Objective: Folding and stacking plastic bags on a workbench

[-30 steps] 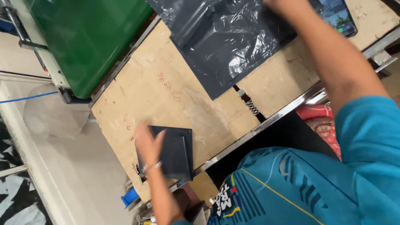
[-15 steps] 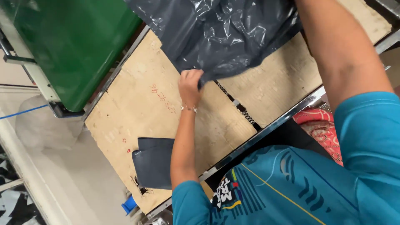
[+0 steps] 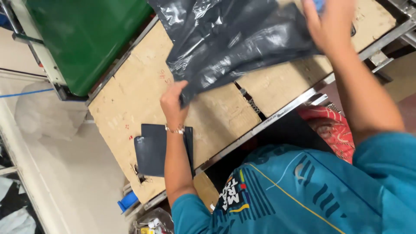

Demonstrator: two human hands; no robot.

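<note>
Head cam, looking down at my bench: my left hand (image 3: 174, 103) is curled w/ fingers pinched shut on the lower corner of a big black plastic bag (image 3: 234, 43), a thin bracelet (image 3: 175, 129) at that wrist. My right hand (image 3: 331, 26) is up at the top of the view, gripping the bag's far edge; it's motion-blurred, so I can't tell exactly how the fingers sit, but they're closed on the plastic, w/ a bit of something blue showing just above them, too blurred to name. The bag hangs stretched between both hands, lifted off the surface, glossy & crinkled, covering the upper middle of the bench. Under it is the cardboard-covered worktable (image 3: 130, 99), tan, scuffed, w/ a seam running thru the middle & a metal rail along the near edge. A stack of flat dark grey bags (image 3: 151, 149) lies on the cardboard just beside my left forearm, partly under it, near the table's lower end. A green bin (image 3: 86, 39) stands against the table's far side, top left. Near my right arm, below the table edge, there's red patterned cloth (image 3: 329, 130). A small blue box (image 3: 128, 201) sits low by the table's corner, over the pale floor (image 3: 65, 173).
</note>
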